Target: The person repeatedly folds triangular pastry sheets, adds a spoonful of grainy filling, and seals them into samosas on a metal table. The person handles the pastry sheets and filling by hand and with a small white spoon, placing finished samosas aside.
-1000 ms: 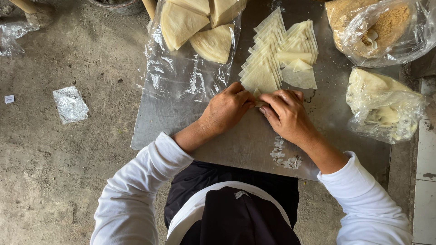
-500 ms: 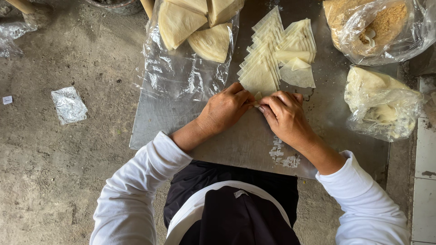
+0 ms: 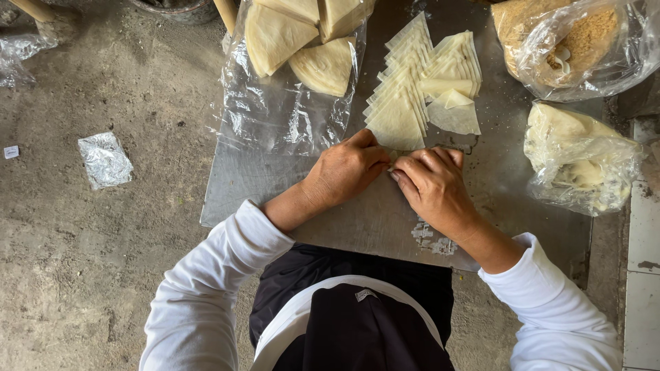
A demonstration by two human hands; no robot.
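Hands [image 3: 392, 172] at wrapper stack's [image 3: 399, 113] near edge

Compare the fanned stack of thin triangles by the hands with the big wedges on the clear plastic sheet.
The fanned stack of triangles is flat, thin and pale, overlapped in a neat row on the metal board; the large wedges are bigger, yellower and lie loosely on the plastic sheet. The stack sits just above the left hand and right hand; the wedges lie farther off. Both look like triangular dough pieces.
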